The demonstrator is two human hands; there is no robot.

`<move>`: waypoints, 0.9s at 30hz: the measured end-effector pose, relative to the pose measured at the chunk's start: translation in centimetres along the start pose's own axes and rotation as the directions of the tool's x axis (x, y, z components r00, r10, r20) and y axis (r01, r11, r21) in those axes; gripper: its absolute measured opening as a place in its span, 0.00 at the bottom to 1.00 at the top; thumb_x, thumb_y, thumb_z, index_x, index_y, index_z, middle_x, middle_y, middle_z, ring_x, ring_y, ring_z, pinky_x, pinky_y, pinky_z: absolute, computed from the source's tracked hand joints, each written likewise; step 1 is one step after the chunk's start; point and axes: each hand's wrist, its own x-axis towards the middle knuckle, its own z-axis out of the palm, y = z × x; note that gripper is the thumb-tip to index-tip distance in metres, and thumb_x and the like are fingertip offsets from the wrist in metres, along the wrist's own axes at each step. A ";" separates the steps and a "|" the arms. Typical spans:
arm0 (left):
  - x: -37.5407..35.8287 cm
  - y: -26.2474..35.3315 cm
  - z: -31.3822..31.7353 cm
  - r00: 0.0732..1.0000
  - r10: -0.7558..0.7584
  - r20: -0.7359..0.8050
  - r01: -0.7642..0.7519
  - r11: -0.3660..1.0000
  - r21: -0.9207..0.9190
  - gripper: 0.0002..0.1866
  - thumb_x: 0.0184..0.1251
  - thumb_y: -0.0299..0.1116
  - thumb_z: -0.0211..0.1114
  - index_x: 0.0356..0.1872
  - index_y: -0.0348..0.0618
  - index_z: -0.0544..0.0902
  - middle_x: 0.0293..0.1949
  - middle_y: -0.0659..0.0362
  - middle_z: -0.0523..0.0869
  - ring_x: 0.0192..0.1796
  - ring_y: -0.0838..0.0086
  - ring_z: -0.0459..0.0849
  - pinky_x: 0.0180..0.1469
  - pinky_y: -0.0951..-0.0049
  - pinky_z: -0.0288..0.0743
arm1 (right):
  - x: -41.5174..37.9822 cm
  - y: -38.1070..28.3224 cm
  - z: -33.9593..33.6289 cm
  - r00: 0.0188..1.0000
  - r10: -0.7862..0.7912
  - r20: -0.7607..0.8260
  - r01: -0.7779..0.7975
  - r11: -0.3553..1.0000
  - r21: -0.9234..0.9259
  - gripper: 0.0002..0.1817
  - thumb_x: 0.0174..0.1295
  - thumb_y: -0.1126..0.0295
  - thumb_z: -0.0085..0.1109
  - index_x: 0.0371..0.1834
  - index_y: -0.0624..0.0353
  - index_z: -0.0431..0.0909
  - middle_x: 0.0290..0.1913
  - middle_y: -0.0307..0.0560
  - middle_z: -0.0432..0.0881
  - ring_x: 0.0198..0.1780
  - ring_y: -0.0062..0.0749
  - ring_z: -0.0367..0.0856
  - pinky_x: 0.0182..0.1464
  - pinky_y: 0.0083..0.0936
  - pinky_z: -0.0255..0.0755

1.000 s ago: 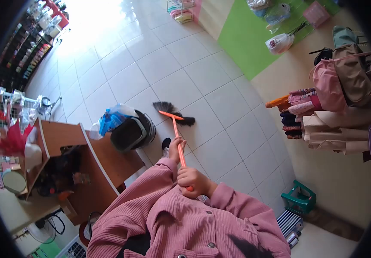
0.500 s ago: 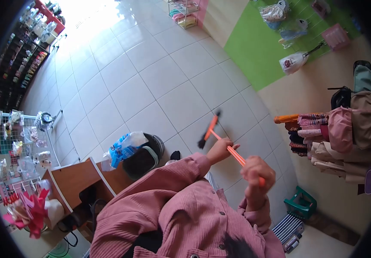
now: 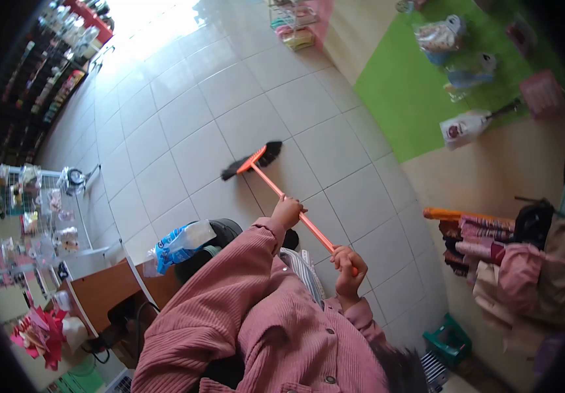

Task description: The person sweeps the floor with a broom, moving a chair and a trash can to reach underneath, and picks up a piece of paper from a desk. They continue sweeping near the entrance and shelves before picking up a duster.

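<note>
An orange broom [image 3: 274, 184] reaches out over the tiled floor, its dark bristles spread on the tiles ahead of me. My left hand [image 3: 288, 211] is wrapped round the middle of the handle, nearer the broom head. Close to the handle's end, my right hand [image 3: 347, 261] is closed round it as well. Both arms are in pink corduroy sleeves. The handle slants from upper left down to lower right.
A dark bin-like container [image 3: 225, 229] with a blue plastic packet [image 3: 176, 249] stands left of my arm, beside a wooden desk [image 3: 102, 286]. Folded clothes and bags [image 3: 492, 249] line the right wall, above a green stool [image 3: 448, 340]. Wire racks [image 3: 40, 203] stand left.
The broom head has swung left and farther away across the tiles. Both hands have moved left with the handle, still gripping it. The view has shifted slightly.
</note>
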 end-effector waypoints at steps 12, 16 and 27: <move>5.2 8.6 -9.4 0.987 -0.095 -0.133 0.025 0.892 -0.451 0.19 0.66 0.43 0.59 0.23 0.38 0.84 0.24 0.49 0.83 0.31 0.51 0.81 0.36 0.55 0.75 | 9.8 -11.5 -1.6 0.855 -0.381 0.353 0.364 0.924 0.117 0.18 0.55 0.69 0.48 0.10 0.60 0.59 0.11 0.41 0.66 0.15 0.28 0.65 0.29 0.30 0.69; 3.6 7.2 -8.6 0.976 -0.177 -0.127 0.098 0.877 -0.471 0.19 0.66 0.43 0.58 0.23 0.38 0.83 0.26 0.49 0.83 0.32 0.52 0.81 0.36 0.55 0.75 | 9.5 -10.1 0.1 0.824 -0.388 0.413 0.372 0.920 0.123 0.19 0.58 0.67 0.46 0.10 0.60 0.60 0.10 0.40 0.64 0.14 0.27 0.63 0.29 0.30 0.67; -1.3 1.1 -7.1 0.908 -0.380 -0.178 0.277 0.861 -0.427 0.19 0.66 0.43 0.58 0.23 0.39 0.84 0.28 0.50 0.84 0.36 0.53 0.82 0.41 0.58 0.76 | 9.6 -6.6 2.9 0.818 -0.155 0.554 0.137 0.988 0.075 0.16 0.54 0.72 0.46 0.10 0.63 0.60 0.13 0.43 0.66 0.19 0.28 0.66 0.34 0.32 0.69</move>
